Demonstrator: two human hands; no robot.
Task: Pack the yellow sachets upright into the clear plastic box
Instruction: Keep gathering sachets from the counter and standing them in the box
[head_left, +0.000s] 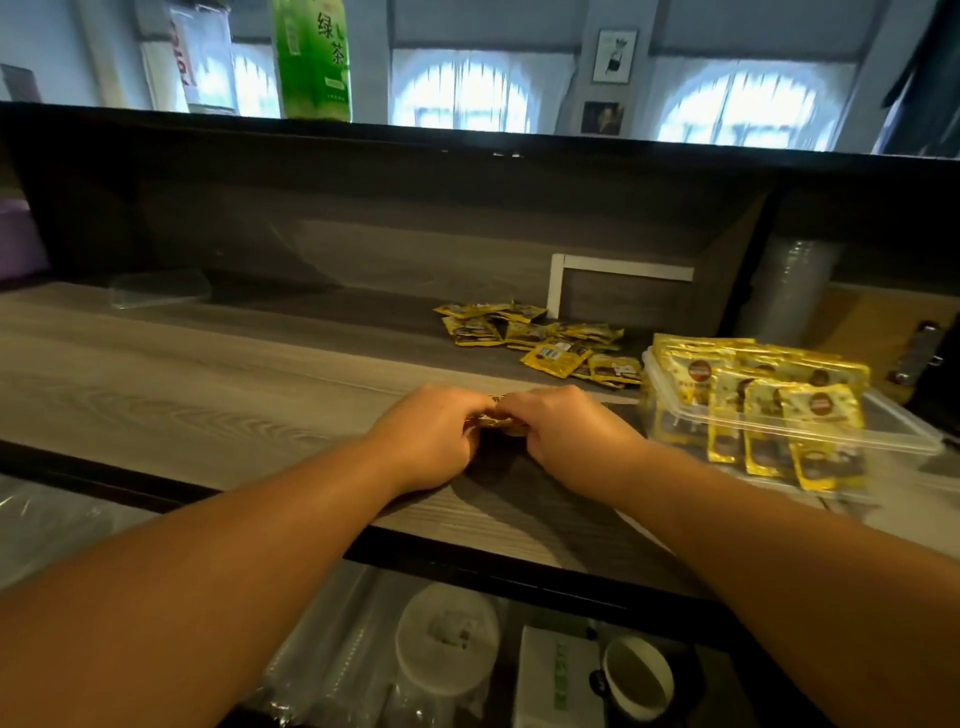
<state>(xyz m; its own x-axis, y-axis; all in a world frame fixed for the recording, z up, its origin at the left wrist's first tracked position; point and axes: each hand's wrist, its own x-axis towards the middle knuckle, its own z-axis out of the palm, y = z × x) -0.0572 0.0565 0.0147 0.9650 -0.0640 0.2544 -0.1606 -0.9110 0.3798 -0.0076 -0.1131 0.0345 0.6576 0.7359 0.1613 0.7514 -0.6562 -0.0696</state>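
At the middle of the wooden bench (171, 395) we see both hands meeting knuckle to knuckle; the left hand (428, 439) and the right hand (569, 431) each curl their fingers (524, 408) round a small bundle of yellow sachets (496, 420), of which only a sliver shows between them, so we cannot tell how many are held; the bundle sits low, at or just above the bench surface. To the right stands the clear plastic box (893, 423), already carrying rows of packed sachets (753, 395) standing upright, their tops rising above its rim; the rows fill the left and near part, while the far right corner shows bare plastic. Behind the hands, toward the back wall, a loose pile of sachets (540, 338) lies flat on the bench, just left of the box and well apart from the hands. On the dark ledge above stands a green bottle (311, 57); a clear lid (158, 288) lies at the far left of the bench; below the bench edge we make out a white round lid (447, 636) and a paper cup (638, 670).
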